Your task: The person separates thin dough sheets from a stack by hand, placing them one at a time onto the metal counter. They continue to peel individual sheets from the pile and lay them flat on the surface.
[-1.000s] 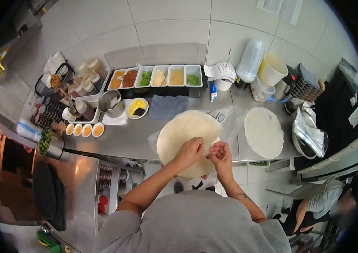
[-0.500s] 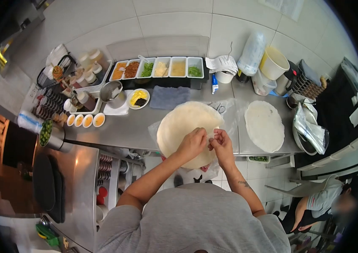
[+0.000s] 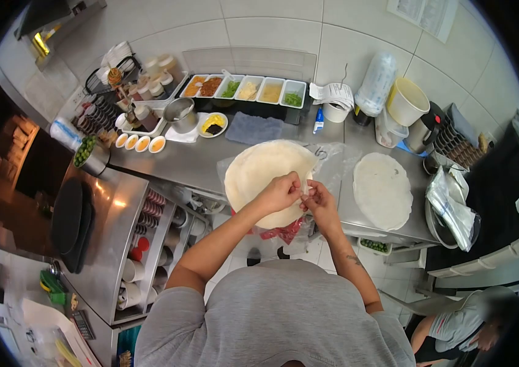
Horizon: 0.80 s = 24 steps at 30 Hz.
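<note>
A large round pale flatbread point(image 3: 259, 174) lies on a clear plastic sheet point(image 3: 336, 164) on the steel counter point(image 3: 186, 165). My left hand point(image 3: 279, 192) and my right hand point(image 3: 318, 200) meet at the flatbread's near right edge, fingertips pinching the thin edge between them. A second round flatbread point(image 3: 382, 189) lies flat to the right, untouched.
A row of topping trays point(image 3: 244, 90) stands at the back wall, with a grey cloth point(image 3: 254, 129), a metal pot point(image 3: 180, 112) and small sauce cups point(image 3: 140, 143) nearby. White tubs point(image 3: 407, 101) and a foil-lined bowl point(image 3: 452, 208) sit at right. Another person point(image 3: 461, 327) crouches at lower right.
My hands have stayed together on the flatbread's near edge, working slightly farther onto it. The view has shifted, showing more of the left counter and black griddle.
</note>
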Tool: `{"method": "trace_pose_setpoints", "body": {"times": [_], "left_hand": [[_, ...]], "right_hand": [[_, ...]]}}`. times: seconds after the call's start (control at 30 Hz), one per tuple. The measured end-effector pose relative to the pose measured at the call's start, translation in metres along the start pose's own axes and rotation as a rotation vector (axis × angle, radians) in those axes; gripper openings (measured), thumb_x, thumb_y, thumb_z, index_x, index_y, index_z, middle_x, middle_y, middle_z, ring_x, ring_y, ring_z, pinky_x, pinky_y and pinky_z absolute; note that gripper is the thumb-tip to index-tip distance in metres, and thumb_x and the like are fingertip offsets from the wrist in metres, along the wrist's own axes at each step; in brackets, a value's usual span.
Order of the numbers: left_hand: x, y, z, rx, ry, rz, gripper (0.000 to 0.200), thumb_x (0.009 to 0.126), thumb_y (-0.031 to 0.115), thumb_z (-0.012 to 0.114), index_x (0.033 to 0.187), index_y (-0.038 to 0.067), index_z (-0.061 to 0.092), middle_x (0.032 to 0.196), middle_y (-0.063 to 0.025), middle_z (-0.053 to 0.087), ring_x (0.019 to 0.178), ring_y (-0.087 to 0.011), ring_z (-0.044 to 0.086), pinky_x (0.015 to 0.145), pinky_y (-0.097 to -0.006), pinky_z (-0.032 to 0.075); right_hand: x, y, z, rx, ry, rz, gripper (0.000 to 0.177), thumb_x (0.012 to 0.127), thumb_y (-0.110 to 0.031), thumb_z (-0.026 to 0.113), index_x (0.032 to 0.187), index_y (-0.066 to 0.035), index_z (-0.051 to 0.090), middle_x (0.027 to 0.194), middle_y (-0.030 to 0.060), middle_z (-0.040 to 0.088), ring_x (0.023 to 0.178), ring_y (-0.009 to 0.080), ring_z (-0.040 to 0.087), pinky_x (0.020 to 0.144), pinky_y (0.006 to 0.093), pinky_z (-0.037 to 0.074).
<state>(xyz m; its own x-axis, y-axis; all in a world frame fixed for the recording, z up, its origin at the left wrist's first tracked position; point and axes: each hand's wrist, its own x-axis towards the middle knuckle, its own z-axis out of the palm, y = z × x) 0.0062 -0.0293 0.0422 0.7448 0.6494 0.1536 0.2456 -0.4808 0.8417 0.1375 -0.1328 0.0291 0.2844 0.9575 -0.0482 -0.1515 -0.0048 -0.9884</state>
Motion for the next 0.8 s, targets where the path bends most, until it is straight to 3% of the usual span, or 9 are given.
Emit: {"method": "trace_pose_setpoints", "body": {"times": [0.1,0.2,0.3,0.6,0.7,0.8], "left_hand": [[0.003,0.001,0.007,0.165,-0.045,0.1,0.011,0.079,0.006,0.058,0.083,0.0,0.05,0.074,-0.0152,0.057,0.068,-0.0325,0.058,0.061,-0.0383,0.046],[0.001,0.006,0.018,0.377,0.058,0.228,0.012,0.078,0.004,0.056,0.085,-0.001,0.047,0.08,-0.0177,0.054,0.071,-0.0356,0.057,0.062,-0.0418,0.046],[-0.002,0.016,0.019,0.397,0.076,0.206,0.013,0.077,0.002,0.054,0.086,-0.002,0.044,0.083,-0.0188,0.052,0.075,-0.0372,0.056,0.064,-0.0445,0.045],[-0.005,0.001,0.017,0.174,0.172,0.275,0.015,0.076,-0.003,0.049,0.09,0.003,0.051,0.08,-0.0152,0.053,0.07,-0.0315,0.055,0.063,-0.038,0.045],[-0.001,-0.007,0.011,0.071,0.196,0.217,0.009,0.076,-0.002,0.051,0.084,0.002,0.053,0.076,-0.0129,0.056,0.069,-0.0266,0.057,0.063,-0.0355,0.045],[-0.002,-0.01,0.005,-0.054,0.076,0.018,0.008,0.077,0.001,0.058,0.084,0.002,0.053,0.071,-0.0096,0.057,0.067,-0.0212,0.057,0.061,-0.033,0.045]], "right_hand": [[-0.002,-0.002,-0.006,0.003,-0.047,0.014,0.038,0.085,0.0,0.058,0.122,0.002,0.046,0.085,0.0024,0.05,0.071,0.0107,0.056,0.062,0.0237,0.046],[-0.006,-0.003,-0.009,0.015,-0.061,0.011,0.039,0.084,0.002,0.057,0.121,0.002,0.047,0.085,0.0021,0.049,0.07,0.0107,0.056,0.061,0.0235,0.046],[-0.006,0.0,-0.011,0.012,-0.058,0.011,0.039,0.083,0.002,0.057,0.121,0.002,0.047,0.084,0.0018,0.049,0.069,0.0106,0.055,0.06,0.0232,0.045],[-0.004,0.016,-0.007,0.005,0.043,0.017,0.037,0.08,-0.001,0.057,0.117,0.003,0.05,0.078,0.003,0.053,0.063,0.0106,0.056,0.054,0.0218,0.044],[-0.005,0.013,-0.001,-0.017,0.087,0.016,0.036,0.079,-0.001,0.056,0.114,0.003,0.052,0.076,0.003,0.053,0.062,0.0105,0.056,0.052,0.0219,0.043],[-0.007,0.011,0.006,0.019,0.125,0.034,0.035,0.079,-0.001,0.055,0.114,0.003,0.052,0.076,0.0033,0.054,0.061,0.0105,0.055,0.052,0.0219,0.043]]}}
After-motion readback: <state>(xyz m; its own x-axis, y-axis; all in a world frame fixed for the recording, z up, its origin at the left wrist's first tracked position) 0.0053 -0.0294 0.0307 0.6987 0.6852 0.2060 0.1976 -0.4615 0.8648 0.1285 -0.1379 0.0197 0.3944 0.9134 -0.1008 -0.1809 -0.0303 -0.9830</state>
